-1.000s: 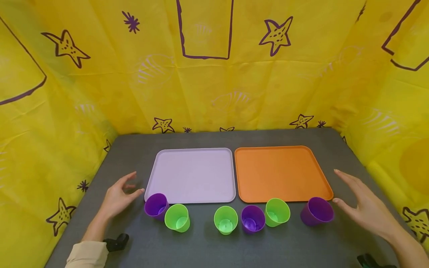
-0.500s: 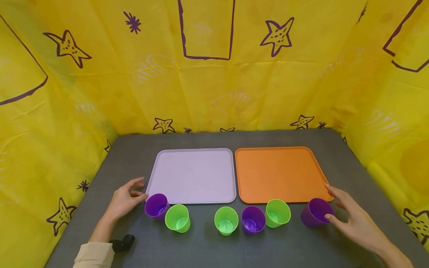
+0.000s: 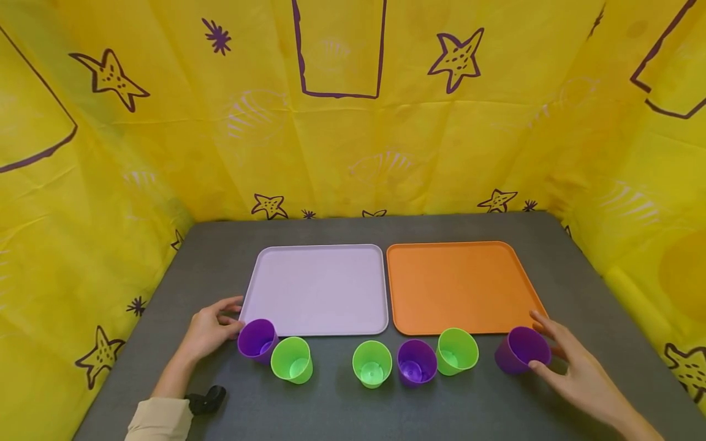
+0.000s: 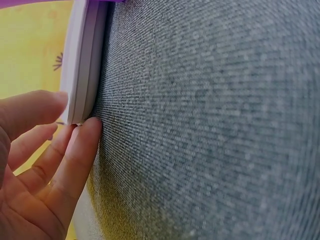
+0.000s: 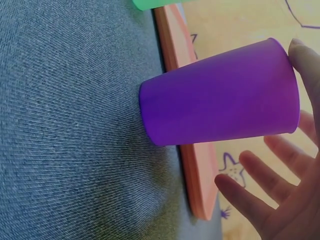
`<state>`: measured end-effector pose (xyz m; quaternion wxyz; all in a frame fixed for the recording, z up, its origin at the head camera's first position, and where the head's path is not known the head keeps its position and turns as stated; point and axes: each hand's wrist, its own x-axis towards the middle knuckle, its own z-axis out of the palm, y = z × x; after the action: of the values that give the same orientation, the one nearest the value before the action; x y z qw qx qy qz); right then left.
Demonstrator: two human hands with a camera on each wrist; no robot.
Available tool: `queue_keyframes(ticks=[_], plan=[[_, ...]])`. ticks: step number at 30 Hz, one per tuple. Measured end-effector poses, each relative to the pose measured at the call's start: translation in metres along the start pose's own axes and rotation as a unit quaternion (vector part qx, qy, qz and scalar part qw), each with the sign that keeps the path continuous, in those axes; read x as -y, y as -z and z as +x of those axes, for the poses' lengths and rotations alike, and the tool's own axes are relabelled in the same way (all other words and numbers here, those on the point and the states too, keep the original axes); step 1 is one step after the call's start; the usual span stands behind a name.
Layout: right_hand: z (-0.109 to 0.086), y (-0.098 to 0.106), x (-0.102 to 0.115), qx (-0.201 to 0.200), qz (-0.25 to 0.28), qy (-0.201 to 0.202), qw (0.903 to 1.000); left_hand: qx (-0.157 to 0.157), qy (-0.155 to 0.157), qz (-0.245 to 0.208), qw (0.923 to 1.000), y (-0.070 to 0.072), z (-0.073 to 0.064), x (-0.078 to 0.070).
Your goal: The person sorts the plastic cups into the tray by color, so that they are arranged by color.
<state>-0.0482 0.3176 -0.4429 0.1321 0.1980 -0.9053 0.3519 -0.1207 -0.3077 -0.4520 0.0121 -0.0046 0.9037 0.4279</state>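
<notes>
In the head view, my left hand (image 3: 209, 331) is at the lower left corner of the lavender tray (image 3: 320, 288), beside a purple cup (image 3: 257, 339). Seen from the left wrist, the thumb and fingertips meet the tray's edge (image 4: 82, 65), without plainly gripping it. My right hand (image 3: 579, 373) surrounds the right-hand purple cup (image 3: 515, 354) loosely, thumb at its near side and fingers beyond. From the right wrist, that upright cup (image 5: 220, 97) stands on the cloth; one fingertip is close to its rim and the other fingers are spread apart from it.
An orange tray (image 3: 458, 288) lies right of the lavender one. Along the trays' near side stand a green cup (image 3: 292, 360), another green cup (image 3: 372, 364), a purple cup (image 3: 417, 363) and a third green cup (image 3: 456, 351). Yellow patterned cloth (image 3: 353, 135) walls the dark table.
My right hand has moved left and now surrounds the right-hand purple cup. My left hand has shifted right and slightly nearer, up to the lavender tray's edge. Cups and trays keep their places.
</notes>
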Motion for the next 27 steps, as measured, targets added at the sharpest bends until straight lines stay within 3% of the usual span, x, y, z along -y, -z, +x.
queue_keyframes(ticks=[12, 27], plan=[[-0.0051, -0.0033, -0.0012, 0.007, -0.025, -0.018, 0.9995, 0.005, 0.01, 0.005, 0.9999, -0.002, -0.001, -0.0038], [-0.0055, -0.0045, 0.0054, 0.005, -0.003, -0.057, 0.9984, 0.01, 0.024, 0.017, 0.9995, -0.002, 0.0003, -0.0044]])
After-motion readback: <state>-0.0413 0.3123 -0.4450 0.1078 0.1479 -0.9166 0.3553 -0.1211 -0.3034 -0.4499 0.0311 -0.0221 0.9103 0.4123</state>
